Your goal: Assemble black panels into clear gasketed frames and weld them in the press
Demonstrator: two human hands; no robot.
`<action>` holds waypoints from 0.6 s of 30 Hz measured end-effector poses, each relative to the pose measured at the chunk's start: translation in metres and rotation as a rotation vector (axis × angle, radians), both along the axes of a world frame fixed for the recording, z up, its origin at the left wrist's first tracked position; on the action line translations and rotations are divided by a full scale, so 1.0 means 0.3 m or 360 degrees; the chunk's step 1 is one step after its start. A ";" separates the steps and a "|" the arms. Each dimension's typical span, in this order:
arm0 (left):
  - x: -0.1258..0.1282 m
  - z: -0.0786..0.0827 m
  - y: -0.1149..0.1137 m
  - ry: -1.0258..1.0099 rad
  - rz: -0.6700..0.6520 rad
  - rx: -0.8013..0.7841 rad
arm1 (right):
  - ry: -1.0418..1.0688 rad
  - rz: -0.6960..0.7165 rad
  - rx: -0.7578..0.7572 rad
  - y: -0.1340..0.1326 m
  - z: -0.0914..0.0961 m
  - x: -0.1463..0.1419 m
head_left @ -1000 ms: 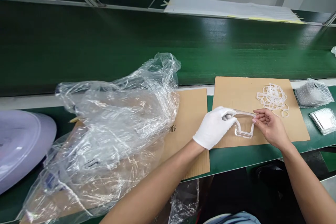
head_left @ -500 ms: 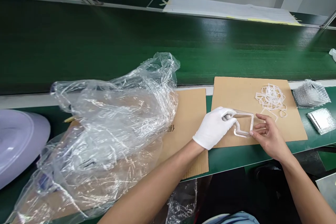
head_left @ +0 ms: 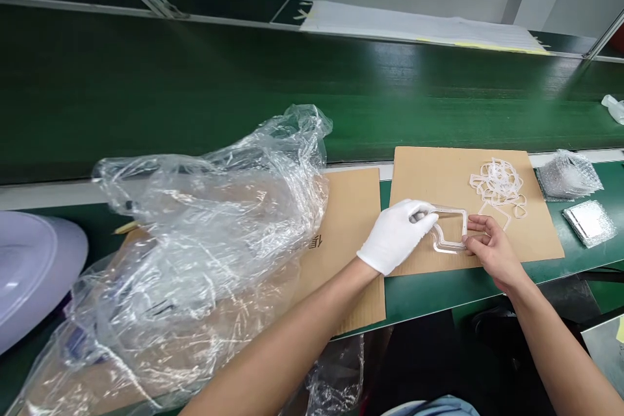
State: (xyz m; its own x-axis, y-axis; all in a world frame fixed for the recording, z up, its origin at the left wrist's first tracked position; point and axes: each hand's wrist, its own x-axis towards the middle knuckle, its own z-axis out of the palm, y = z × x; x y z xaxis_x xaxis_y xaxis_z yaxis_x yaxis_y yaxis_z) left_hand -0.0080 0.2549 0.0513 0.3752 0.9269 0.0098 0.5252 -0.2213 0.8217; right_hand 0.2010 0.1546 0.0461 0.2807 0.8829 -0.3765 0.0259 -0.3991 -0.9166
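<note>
A clear plastic frame point(head_left: 449, 249) with a stepped outline is held just above a cardboard sheet point(head_left: 429, 169). My left hand point(head_left: 397, 236), in a white glove, pinches the frame's left side between thumb and fingers. At its right edge, the bare fingers and thumb of my right hand point(head_left: 493, 250) close on the frame. Behind my right hand, a tangled heap of thin white strips point(head_left: 498, 181) lies on the cardboard. A thin translucent outline piece point(head_left: 502, 216) rests between the heap and my right hand.
A large crumpled clear plastic bag point(head_left: 209, 260) covers the left of the bench over more cardboard point(head_left: 358, 208). A pale lilac round object point(head_left: 34, 273) stands at far left. Bubble-wrapped packets point(head_left: 570, 175) sit at right. Behind runs a green conveyor belt point(head_left: 219, 91).
My right hand's raised fingers have come down onto the right edge of the frame. My left hand keeps its hold, and the whole view has shifted slightly.
</note>
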 end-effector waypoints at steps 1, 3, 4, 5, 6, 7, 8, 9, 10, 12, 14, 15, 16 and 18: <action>0.002 0.002 0.002 -0.0011 -0.0013 -0.0006 | -0.0024 0.0011 0.0003 0.001 -0.002 0.001; 0.005 0.006 0.008 -0.0035 -0.0041 -0.0024 | -0.0104 0.0040 0.0035 0.005 -0.009 0.003; 0.006 0.008 0.010 -0.0047 -0.0053 -0.0032 | -0.0155 0.0048 0.0061 0.010 -0.013 0.005; 0.008 0.009 0.013 -0.0061 -0.0062 -0.0041 | -0.0206 0.0048 0.0087 0.017 -0.018 0.007; 0.009 0.010 0.015 -0.0075 -0.0066 -0.0050 | -0.0247 0.0045 0.0109 0.025 -0.022 0.009; 0.010 0.010 0.017 -0.0087 -0.0066 -0.0057 | -0.0269 0.0040 0.0124 0.034 -0.026 0.011; 0.011 0.010 0.019 -0.0093 -0.0062 -0.0064 | -0.0263 0.0036 0.0128 0.043 -0.030 0.013; 0.012 0.009 0.020 -0.0094 -0.0056 -0.0072 | -0.0234 0.0031 0.0122 0.052 -0.032 0.015; 0.012 0.008 0.021 -0.0090 -0.0047 -0.0081 | -0.0188 0.0027 0.0109 0.060 -0.033 0.016; 0.012 0.006 0.022 -0.0076 -0.0035 -0.0108 | -0.0103 0.0007 0.0083 0.071 -0.033 0.019; 0.012 0.003 0.022 -0.0072 -0.0026 -0.0142 | -0.0078 -0.0016 0.0066 0.078 -0.032 0.022; 0.013 0.002 0.023 -0.0078 -0.0019 -0.0156 | -0.0084 -0.0024 0.0063 0.080 -0.031 0.023; 0.014 0.001 0.024 -0.0087 -0.0009 -0.0165 | -0.0094 -0.0030 0.0061 0.083 -0.031 0.025; 0.017 0.000 0.026 -0.0102 0.0019 -0.0178 | -0.0112 -0.0029 0.0058 0.089 -0.029 0.026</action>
